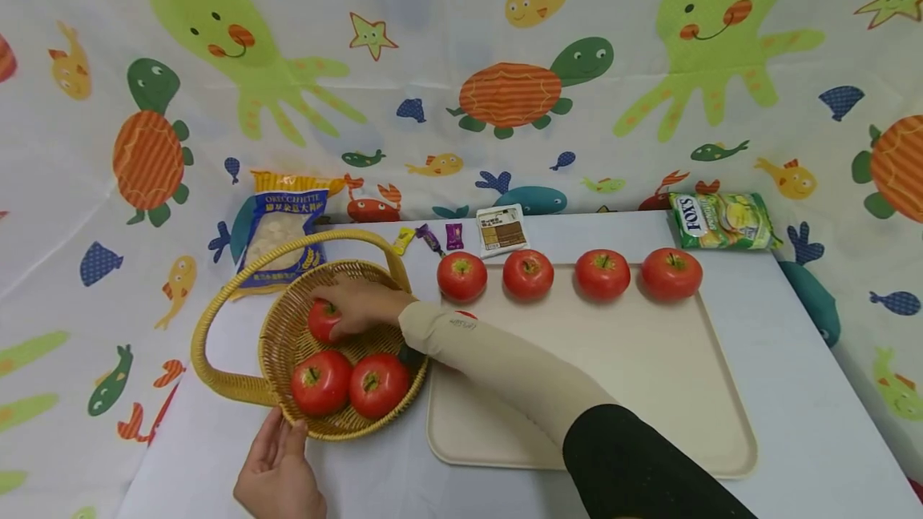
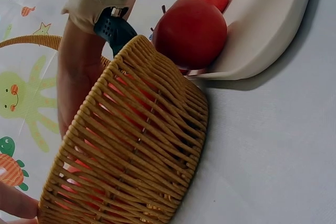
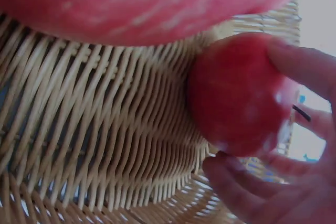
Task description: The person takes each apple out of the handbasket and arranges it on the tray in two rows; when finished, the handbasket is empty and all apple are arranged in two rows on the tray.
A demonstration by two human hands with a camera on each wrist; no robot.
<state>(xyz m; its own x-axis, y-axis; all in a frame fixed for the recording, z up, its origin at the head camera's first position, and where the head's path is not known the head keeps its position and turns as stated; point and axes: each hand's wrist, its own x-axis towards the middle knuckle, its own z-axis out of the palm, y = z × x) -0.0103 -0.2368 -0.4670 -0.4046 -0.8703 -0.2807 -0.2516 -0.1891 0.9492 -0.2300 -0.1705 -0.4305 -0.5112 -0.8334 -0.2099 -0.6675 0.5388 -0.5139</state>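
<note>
A round wicker basket (image 1: 268, 343) with a tall handle stands on the left of the table. Inside it my right hand (image 1: 360, 307) grips a red apple (image 3: 239, 95), thumb on one side and fingers on the other. Two more apples lie in the basket's near half, a left one (image 1: 321, 383) and a right one (image 1: 379, 385). My left hand (image 1: 281, 467) holds the basket's near-left rim with its fingertips. In the left wrist view only a bit of that hand shows, against the wicker side (image 2: 131, 145).
Right of the basket lies a beige tray (image 1: 591, 391); several apples (image 1: 602, 275) line its far edge, another (image 2: 191, 32) half hidden by my right sleeve. Behind are a pasta bag (image 1: 277, 223), small candies (image 1: 454, 235), a flat packet (image 1: 502, 229) and a green bag (image 1: 723, 221).
</note>
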